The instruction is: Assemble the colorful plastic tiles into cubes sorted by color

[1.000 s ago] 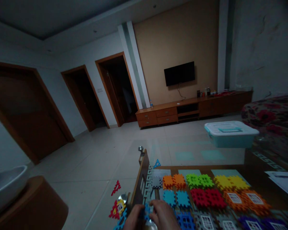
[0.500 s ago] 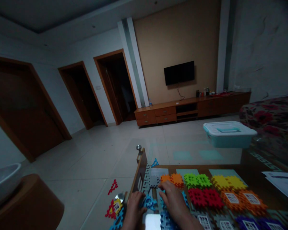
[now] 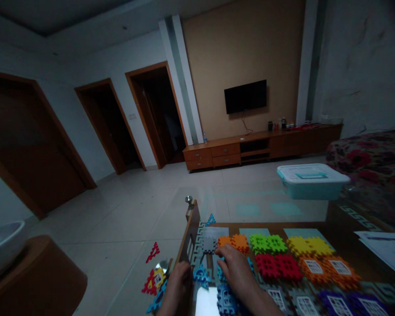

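Observation:
My left hand (image 3: 177, 283) is at the wooden panel along the table's left side, fingers curled inward; whatever they hold is hidden. A light-blue toothed plastic tile (image 3: 201, 274) lies just right of it, apart from the fingers. My right hand (image 3: 237, 268) bends over light-blue toothed tiles (image 3: 221, 271), its thumb and fingers around their near-left side; the palm covers much of them. Below it stand darker blue tiles (image 3: 226, 300). Beyond its fingertips are a grey tile (image 3: 209, 245) and orange tiles (image 3: 239, 243).
Green (image 3: 268, 244), yellow (image 3: 309, 246), red (image 3: 278, 267) and purple tiles (image 3: 352, 303) stand in groups rightward. Red-and-yellow tiles (image 3: 154, 281) lie at left. A lidded teal box (image 3: 312, 182) is at the far right, papers (image 3: 385, 250) nearer. A bowl (image 3: 3, 243) sits far left.
My left hand has drawn back down and left, away from the light-blue tile, which stays lying on the table. My right hand keeps its place. The view has tilted slightly.

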Action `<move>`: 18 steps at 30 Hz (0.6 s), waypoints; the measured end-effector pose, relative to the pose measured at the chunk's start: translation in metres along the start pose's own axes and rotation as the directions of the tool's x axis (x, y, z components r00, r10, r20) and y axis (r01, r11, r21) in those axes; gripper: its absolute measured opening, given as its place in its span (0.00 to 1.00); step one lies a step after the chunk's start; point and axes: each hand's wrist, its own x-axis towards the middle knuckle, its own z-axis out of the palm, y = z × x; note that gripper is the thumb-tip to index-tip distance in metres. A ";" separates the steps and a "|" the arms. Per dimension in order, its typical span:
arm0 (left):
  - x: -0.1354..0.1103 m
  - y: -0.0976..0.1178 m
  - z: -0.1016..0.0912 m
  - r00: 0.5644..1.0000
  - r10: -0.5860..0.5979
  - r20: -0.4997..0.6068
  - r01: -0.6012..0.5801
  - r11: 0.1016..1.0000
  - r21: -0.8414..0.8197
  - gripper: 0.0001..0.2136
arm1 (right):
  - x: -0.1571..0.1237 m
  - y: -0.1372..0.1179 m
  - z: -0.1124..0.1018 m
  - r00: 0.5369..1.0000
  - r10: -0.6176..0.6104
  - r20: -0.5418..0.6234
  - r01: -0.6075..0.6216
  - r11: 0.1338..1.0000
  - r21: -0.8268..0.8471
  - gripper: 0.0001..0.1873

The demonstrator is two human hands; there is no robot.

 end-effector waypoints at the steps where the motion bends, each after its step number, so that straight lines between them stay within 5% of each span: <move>1: -0.002 0.001 -0.001 1.000 0.005 0.004 -0.005 1.000 0.002 0.12 | 0.000 0.000 0.000 1.000 -0.002 0.007 0.002 1.000 -0.002 0.15; 5: -0.008 0.016 -0.003 0.990 0.047 0.134 -0.059 0.995 0.083 0.23 | 0.000 0.000 0.000 1.000 -0.002 0.015 0.002 1.000 -0.015 0.16; 10: -0.009 0.031 -0.003 0.981 0.015 0.194 -0.056 0.976 0.208 0.14 | 0.001 0.002 0.003 1.000 -0.011 0.020 0.012 1.000 -0.006 0.16; 18: -0.005 0.018 -0.001 0.973 0.019 0.229 -0.061 0.982 0.177 0.10 | 0.001 0.000 -0.002 0.999 -0.006 0.033 0.006 1.000 -0.003 0.15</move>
